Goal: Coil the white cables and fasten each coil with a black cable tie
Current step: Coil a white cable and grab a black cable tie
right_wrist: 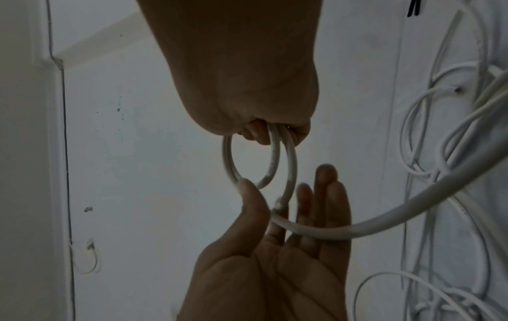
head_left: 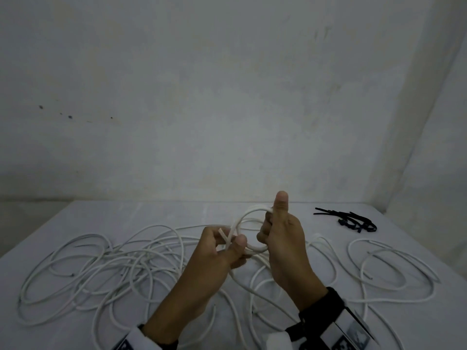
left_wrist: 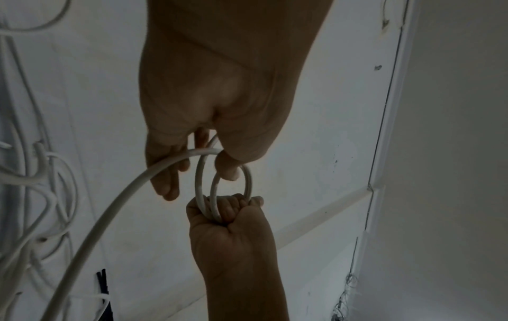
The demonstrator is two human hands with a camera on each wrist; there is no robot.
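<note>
Two turns of cable form the coil [head_left: 252, 231], and it hangs between the hands above the surface [head_left: 161, 213]. The right hand [head_left: 283, 238] has its fingers [right_wrist: 254, 132] curled tight round the far side of the coil, thumb standing up straight. The left hand [head_left: 222, 246] meets the coil's near side: its thumb presses the turns, and the feed strand crosses its fingers [right_wrist: 324, 195], which the right wrist view shows nearly straight and spread. Whether they also pinch the strand cannot be told for sure.

The coil stands roughly upright, its opening facing the person, with the hands at opposite sides of it. The feed strand [left_wrist: 110, 217] leaves the left fingers and drops down and toward the person, so the next turn seems to call for the left hand to draw slack up and lay it round into the right hand's grip. A short cut end [head_left: 223, 234] sticks up by the left fingers.

Below and to the left lies the tangle of loose cables [head_left: 106, 269]; more loops [head_left: 394, 269] lie to the right. These could snag the feed strand as it comes up. The black ties [head_left: 353, 219] lie on the surface well beyond the right hand, nearer to it than to the left, with nothing between.
</note>
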